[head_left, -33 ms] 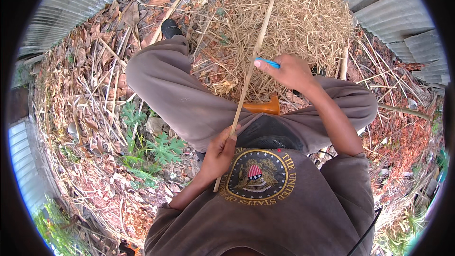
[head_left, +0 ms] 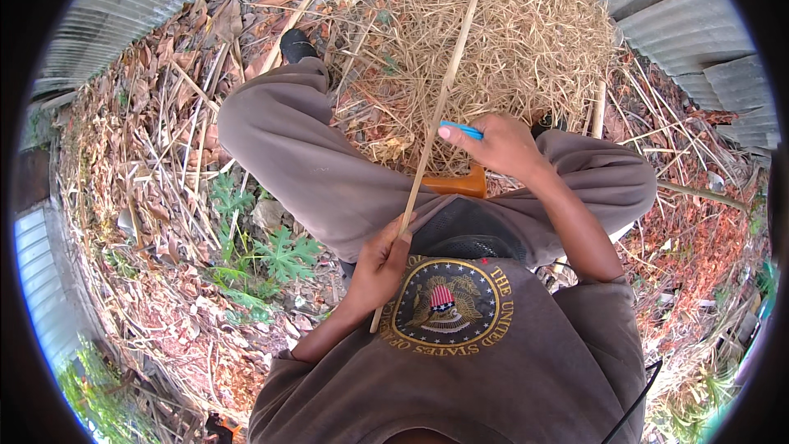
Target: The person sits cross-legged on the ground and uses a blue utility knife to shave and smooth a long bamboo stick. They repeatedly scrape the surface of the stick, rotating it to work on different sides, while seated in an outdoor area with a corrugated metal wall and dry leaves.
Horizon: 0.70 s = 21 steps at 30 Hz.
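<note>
A long, thin strip of split wood or bamboo [head_left: 452, 66] slants from my lap up over the straw. Its lower end rests against my shirt. My left hand [head_left: 380, 270] is closed round the strip near that end. In my right hand [head_left: 505, 146] is a blue-handled tool [head_left: 465, 129], gripped with the thumb along it. The tool's front end meets the strip's right edge around mid-length; any blade is too small to make out. Below the right hand, between my legs, lies an orange curved object [head_left: 460, 182], partly hidden by the strip.
A heap of dry straw-like shavings [head_left: 534, 29] lies ahead. Dry leaves [head_left: 156, 115] and sticks cover the ground at left, with a green plant [head_left: 283, 256] beside my leg. Corrugated metal sheets [head_left: 682, 25] border the far side. Another pale strip [head_left: 300, 16] lies near my left foot.
My right hand and the blue-handled tool have slid a short way along the strip toward me. The left hand keeps its place on the strip.
</note>
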### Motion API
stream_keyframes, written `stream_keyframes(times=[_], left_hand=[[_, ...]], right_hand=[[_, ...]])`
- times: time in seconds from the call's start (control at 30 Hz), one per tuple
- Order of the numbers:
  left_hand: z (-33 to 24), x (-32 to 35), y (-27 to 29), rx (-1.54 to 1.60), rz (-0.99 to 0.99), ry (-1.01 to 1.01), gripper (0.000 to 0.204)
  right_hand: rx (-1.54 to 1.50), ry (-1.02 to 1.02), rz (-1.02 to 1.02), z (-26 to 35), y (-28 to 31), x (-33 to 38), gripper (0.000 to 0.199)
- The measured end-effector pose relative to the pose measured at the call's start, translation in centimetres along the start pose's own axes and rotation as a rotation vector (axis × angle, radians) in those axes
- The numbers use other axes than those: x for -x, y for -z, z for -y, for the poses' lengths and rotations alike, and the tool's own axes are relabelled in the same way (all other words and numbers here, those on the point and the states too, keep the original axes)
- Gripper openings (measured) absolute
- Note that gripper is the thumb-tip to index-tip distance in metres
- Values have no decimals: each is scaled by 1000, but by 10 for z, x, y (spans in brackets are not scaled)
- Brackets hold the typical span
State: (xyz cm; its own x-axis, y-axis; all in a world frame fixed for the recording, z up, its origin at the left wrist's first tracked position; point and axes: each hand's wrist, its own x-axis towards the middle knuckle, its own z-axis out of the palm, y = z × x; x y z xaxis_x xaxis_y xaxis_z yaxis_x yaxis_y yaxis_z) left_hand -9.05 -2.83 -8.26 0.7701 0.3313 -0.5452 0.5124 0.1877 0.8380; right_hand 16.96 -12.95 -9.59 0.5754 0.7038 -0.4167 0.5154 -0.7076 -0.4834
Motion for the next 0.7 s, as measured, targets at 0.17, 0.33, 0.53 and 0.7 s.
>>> stream_keyframes(times=[0.17,0.33,0.53,0.7], left_hand=[[-3,-3,3,-105,-17,-99,38],[-14,-1,4,-149,20,-124,40],[-29,3,-1,109,46,26,39],[-30,1,2,176,58,75,39]], right_hand=[[-82,141,-90,10,-51,43,66],[0,46,-184,-13,-53,4,73],[-51,227,-142,-4,-55,15,76],[96,161,-194,-17,-50,-21,77]])
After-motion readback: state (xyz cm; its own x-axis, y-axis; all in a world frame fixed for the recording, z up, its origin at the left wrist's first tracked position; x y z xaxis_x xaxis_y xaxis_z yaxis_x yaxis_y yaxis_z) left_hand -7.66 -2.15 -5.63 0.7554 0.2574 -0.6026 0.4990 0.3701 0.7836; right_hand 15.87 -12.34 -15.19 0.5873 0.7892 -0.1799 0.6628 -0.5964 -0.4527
